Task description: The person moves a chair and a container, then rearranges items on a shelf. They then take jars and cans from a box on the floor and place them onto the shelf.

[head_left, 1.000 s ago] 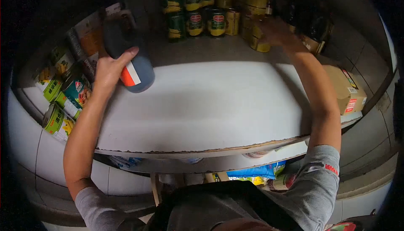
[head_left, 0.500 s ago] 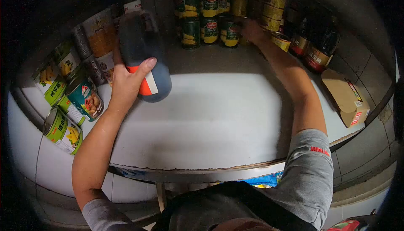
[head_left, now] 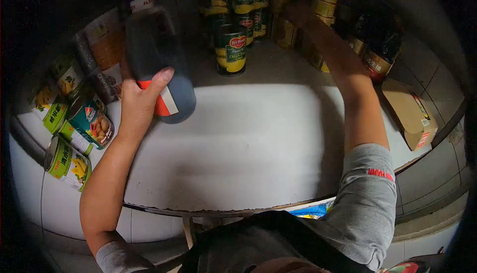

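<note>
My left hand (head_left: 144, 96) is wrapped round a large dark bottle (head_left: 159, 44) with a red and white label and a white cap, held at the left of the white table (head_left: 238, 144). My right arm reaches to the back right, where my right hand (head_left: 303, 17) is dim and blurred among gold-coloured cans (head_left: 324, 7); its fingers cannot be made out. A green Del Monte corn can (head_left: 231, 54) stands in front of the stacked green cans (head_left: 244, 0) at the back.
Green and yellow cans (head_left: 68, 163) and a teal can (head_left: 92, 124) stand along the left edge. Dark bottles with red and gold labels (head_left: 376, 64) are at the right, behind an open cardboard box (head_left: 410, 114). A tiled wall surrounds the table.
One green corn can now stands forward of the stack. My right hand has moved up and back, deeper among the gold cans. The bottle and my left hand have shifted slightly left.
</note>
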Action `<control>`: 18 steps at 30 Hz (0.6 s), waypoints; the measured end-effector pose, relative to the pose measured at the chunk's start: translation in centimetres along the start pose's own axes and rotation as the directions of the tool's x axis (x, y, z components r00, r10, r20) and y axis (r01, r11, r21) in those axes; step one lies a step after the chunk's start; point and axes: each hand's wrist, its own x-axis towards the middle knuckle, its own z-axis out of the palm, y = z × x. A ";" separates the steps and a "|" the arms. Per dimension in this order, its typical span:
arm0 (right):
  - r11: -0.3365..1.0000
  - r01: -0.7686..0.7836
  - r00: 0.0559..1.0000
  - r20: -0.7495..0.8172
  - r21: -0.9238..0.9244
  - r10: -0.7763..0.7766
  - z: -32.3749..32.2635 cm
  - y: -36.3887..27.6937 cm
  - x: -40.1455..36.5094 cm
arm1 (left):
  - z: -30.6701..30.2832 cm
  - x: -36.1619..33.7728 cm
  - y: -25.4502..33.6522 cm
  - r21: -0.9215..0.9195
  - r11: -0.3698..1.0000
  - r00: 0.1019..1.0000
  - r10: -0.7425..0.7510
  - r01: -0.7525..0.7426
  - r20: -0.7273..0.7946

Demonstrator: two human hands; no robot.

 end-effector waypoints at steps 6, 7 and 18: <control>0.886 0.043 0.969 0.234 -0.463 0.076 -5.5 -7.0 -3.9 | 0.1 0.1 -0.5 -0.013 0.997 0.996 0.078 -0.078 -0.049; 0.908 0.106 0.971 0.238 -0.405 -0.008 -5.9 -7.5 -4.2 | 0.0 0.1 -0.6 -0.010 0.997 0.996 0.078 -0.079 -0.042; 0.988 -0.035 0.942 0.326 -0.152 0.084 -13.3 -6.6 -3.5 | -0.1 0.3 -1.1 -0.049 0.998 0.997 0.043 -0.046 -0.057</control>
